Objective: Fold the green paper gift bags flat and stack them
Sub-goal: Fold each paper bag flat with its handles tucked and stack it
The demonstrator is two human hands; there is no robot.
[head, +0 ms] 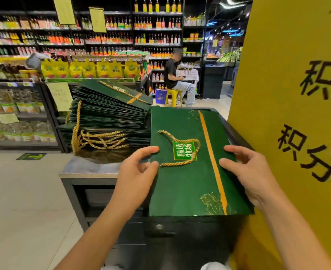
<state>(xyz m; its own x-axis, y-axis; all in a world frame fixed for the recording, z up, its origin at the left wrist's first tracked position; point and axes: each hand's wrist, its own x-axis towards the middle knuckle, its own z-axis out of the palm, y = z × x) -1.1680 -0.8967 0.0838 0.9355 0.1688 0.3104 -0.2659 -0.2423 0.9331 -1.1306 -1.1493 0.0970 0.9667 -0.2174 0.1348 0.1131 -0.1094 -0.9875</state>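
Now held the bag [186,172] flat on the counter [86,168], near right, pinched at its left edge with the left hand [139,172] and at its right edge with the right hand [254,172]. Likely needed a level lift and squared corners onto the stack [110,117], far left. Had open room leftward; sat close against the sign [277,75] on the right.

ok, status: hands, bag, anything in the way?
Grip: left hand and right hand each pinch a side edge of the green bag. Bag flat, rope handle lying on its face. Just left, stack of folded bags; yellow sign crowds the right hand.
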